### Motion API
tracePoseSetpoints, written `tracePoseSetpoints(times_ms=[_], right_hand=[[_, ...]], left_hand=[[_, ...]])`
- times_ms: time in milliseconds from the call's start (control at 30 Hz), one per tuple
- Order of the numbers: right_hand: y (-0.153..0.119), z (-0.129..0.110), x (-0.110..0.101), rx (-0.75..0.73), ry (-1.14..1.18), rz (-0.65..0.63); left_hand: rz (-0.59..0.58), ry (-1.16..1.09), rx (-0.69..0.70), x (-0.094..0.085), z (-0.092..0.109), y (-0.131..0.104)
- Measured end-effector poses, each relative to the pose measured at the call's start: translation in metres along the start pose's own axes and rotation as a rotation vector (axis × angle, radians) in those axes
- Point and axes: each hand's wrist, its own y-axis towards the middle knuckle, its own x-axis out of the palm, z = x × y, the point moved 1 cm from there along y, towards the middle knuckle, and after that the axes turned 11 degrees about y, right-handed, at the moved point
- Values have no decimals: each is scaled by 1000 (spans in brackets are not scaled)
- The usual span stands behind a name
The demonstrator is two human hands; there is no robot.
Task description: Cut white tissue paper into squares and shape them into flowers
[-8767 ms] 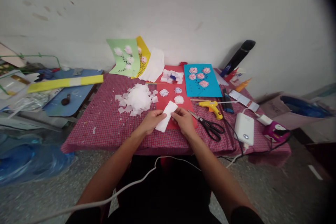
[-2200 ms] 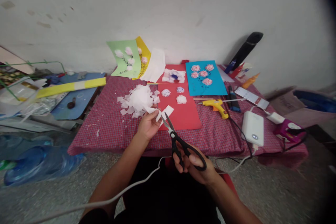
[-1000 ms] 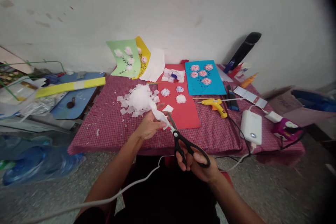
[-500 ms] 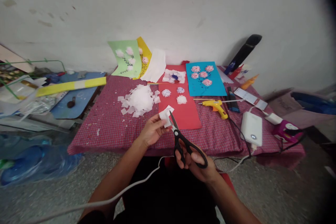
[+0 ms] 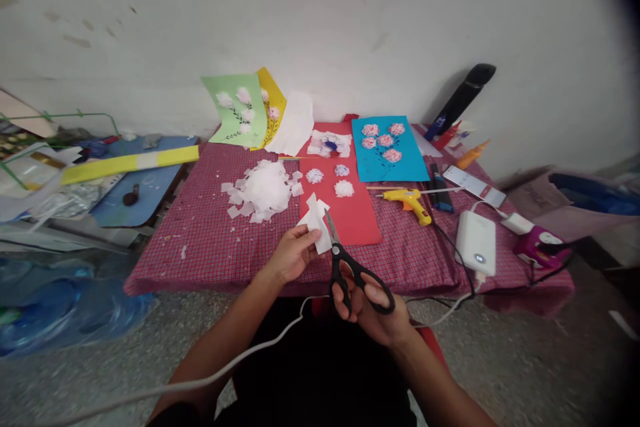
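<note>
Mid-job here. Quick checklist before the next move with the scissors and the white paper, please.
1. White paper held in left hand: ok.
2. Scissors held in right hand: ok.
3. Left fingertips well away from the blades: not ok, they look close.
4. Paper between the blades: cannot tell.
5. Glue gun clear of the scissors: ok, it lies to their right.
6. Glue gun nozzle cool: cannot tell.
</note>
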Motion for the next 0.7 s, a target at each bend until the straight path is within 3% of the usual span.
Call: tracePoseSetpoints(times_ms=[333, 700], right_hand=[[-1, 0, 0, -23, -56, 0], [-2, 1, -3, -20, -67, 12]], left_hand=[[-66, -163, 3, 5, 6, 1], [120, -90, 132, 8, 2, 6]])
